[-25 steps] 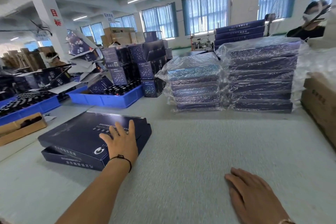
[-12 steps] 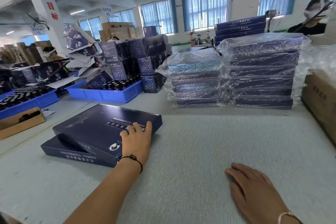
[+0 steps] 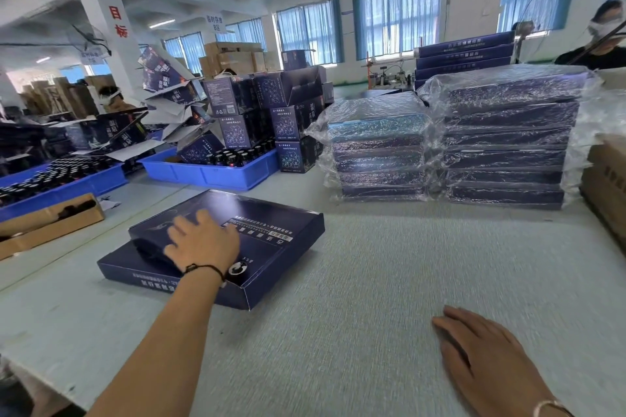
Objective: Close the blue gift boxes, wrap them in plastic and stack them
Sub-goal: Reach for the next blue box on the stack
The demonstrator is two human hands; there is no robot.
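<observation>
A flat dark blue gift box lies on the pale green table, partly on top of a second blue box and shifted right of it. My left hand rests flat on the upper box's lid with fingers spread, a black cord on the wrist. My right hand lies palm down on the bare table at the lower right, holding nothing. Two stacks of plastic-wrapped blue boxes stand at the back: a shorter stack and a taller stack.
Blue crates of dark bottles and piles of small blue cartons fill the back left. An open brown carton sits at the left edge, a brown carton at the right. A masked person sits behind the stacks.
My left hand has slid the upper blue box to the right across the lower box, toward the table's middle. My right hand has stayed flat on the table.
</observation>
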